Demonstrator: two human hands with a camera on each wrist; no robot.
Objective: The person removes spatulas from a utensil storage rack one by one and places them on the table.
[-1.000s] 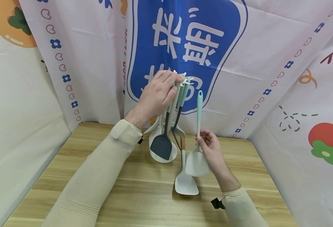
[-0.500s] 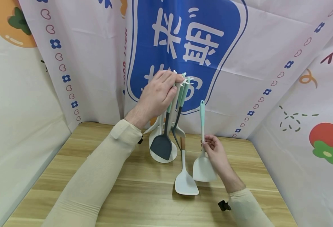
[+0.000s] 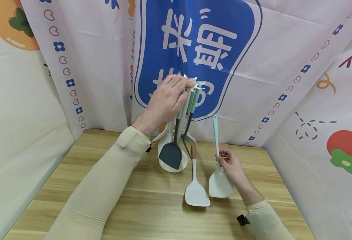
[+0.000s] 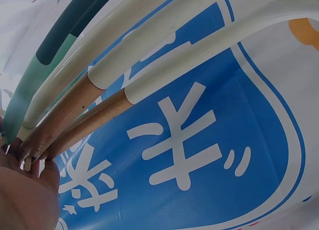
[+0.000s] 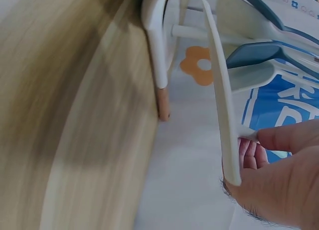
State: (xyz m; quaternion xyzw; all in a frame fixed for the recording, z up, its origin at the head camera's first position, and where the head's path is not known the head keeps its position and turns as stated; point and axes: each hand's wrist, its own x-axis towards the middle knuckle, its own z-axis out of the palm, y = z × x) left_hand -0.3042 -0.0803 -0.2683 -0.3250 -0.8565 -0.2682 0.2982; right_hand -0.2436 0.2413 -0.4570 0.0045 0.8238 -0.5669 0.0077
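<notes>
Left hand [image 3: 168, 95] grips the rack [image 3: 184, 162] up top, wood-handled spatula [image 3: 196, 194] lies on the table [image 3: 146, 206], and the mint-handled spatula [image 3: 220, 185] pinched in the right hand [image 3: 232, 165] is lower and further right now, so it's well off the rack.

Room left of lying spatula [image 3: 196, 195]; rack [image 3: 184, 164] blocks behind

Plain cream sleeves [image 3: 104, 186], fine creases across left one; snug cuffs [image 3: 137, 142], small black fitting [image 3: 242, 220] at each.
</notes>
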